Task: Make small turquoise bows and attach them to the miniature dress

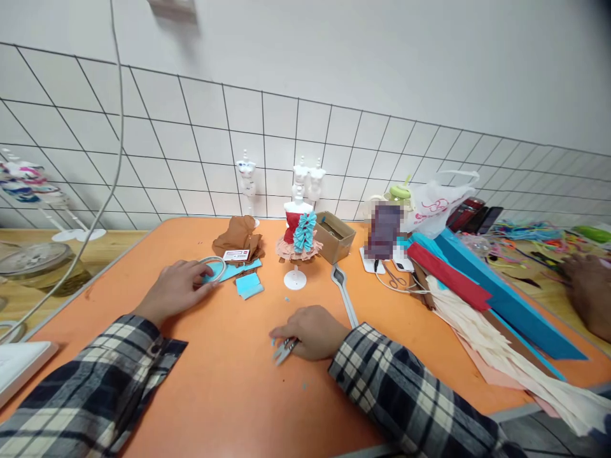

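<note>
My left hand [175,287] lies on the orange table [224,388] with its fingers curled onto a roll of clear tape [213,268] that rests on light blue paper [248,284]. My right hand [314,332] rests near the table's middle, closed round small metal snips [283,350] whose tips point left. Behind them a small white mannequin stand [296,254] wears a red, teal and peach paper dress. A crumpled brown paper piece [238,238] lies to its left.
A small cardboard box [335,237], a grey tool [344,299], scissors [394,277] and a phone on a stand [383,234] lie behind. Folded blue, red and cream paper sheets [482,299] fill the right side. Another person's hand [589,289] is at far right. Glass jar [38,264] at left.
</note>
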The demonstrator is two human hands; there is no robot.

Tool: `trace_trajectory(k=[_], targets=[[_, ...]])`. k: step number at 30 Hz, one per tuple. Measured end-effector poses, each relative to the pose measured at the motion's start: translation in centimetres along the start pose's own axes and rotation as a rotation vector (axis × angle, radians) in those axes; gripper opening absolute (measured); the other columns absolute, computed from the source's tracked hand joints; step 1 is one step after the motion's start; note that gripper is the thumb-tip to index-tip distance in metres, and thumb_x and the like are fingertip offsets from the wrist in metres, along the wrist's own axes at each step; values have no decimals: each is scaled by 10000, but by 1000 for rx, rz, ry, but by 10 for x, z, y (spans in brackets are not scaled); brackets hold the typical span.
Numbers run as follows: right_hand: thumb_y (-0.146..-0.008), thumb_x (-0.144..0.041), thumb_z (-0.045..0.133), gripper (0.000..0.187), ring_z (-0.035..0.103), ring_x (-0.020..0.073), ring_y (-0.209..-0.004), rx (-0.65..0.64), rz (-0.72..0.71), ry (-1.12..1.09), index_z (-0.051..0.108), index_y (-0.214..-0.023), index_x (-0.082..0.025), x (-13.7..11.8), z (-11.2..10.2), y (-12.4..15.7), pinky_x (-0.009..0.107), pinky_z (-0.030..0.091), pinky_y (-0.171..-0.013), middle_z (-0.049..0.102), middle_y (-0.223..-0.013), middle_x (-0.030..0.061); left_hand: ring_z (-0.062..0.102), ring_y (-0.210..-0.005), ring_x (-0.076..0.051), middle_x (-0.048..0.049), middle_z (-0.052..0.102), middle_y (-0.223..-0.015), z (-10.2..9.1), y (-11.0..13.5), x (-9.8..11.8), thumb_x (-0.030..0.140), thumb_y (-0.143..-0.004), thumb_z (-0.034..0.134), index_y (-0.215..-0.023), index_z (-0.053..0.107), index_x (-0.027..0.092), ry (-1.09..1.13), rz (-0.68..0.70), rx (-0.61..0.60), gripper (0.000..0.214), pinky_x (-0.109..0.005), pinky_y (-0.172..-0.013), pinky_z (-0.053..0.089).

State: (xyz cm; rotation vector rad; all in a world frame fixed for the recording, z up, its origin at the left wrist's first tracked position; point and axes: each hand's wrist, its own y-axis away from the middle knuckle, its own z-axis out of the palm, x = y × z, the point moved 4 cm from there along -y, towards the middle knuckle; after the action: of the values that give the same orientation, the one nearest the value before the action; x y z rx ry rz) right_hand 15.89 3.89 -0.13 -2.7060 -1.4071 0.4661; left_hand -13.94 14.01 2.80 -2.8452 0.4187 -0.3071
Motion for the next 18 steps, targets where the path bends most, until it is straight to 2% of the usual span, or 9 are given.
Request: trace_trajectory(k=[2,4,9,13,16,17,18], targets=[[-859,-250,582,303,671,192,-897,80,137,-46,683,-1144,-276,14,-6,2,284,439,-742,750,-961,26,601,-876,-299,-79,718,-859,5,-3,-13,545,-782,550,-827,680,249,22,-49,-65,326,-359,-746,410],[-839,-185,581,363,665,193,-987,150,249,-101,659,-1187,-257,28,-11,3,287,451,-808,736,-1084,27,608,-853,-280,-54,716,-828,9,-4,-18,512,-795,551,-787,685,249,159,-99,-66,296,-337,-744,414],[-785,-127,608,275,685,203,-944,119,384,-109,711,-1002,-261,41,-13,4,288,457,-770,758,-982,-5,633,-839,-215,-15,739,-898,13,2,-22,454,-891,474,-1027,651,209,380,-265,79,331,-293,-767,464],[-842,-300,630,264,686,213,-944,124,419,-125,678,-1101,-276,37,-13,5,293,464,-760,747,-1036,9,616,-787,-172,-21,707,-880,3,5,-23,475,-949,382,-1067,613,177,464,-352,276,395,-287,-764,491],[-916,-325,544,238,681,211,-941,171,441,-144,687,-1090,-246,36,-19,7,292,462,-781,745,-1023,42,591,-800,-153,-24,641,-858,-9,8,-12,467,-993,245,-1292,470,172,579,-329,481,477,-305,-795,502],[-937,-313,510,238,676,208,-940,210,442,-159,695,-1060,-227,36,-22,8,292,460,-797,743,-1006,54,588,-800,-158,-26,623,-837,-13,11,-4,460,-981,309,-1344,433,166,709,-255,573,484,-316,-793,504],[-951,-295,479,252,668,203,-946,262,435,-185,696,-1048,-210,36,-25,9,293,458,-816,738,-1005,66,588,-803,-162,-19,608,-824,-15,13,6,456,-937,441,-1356,423,173,797,-175,613,506,-319,-789,503]])
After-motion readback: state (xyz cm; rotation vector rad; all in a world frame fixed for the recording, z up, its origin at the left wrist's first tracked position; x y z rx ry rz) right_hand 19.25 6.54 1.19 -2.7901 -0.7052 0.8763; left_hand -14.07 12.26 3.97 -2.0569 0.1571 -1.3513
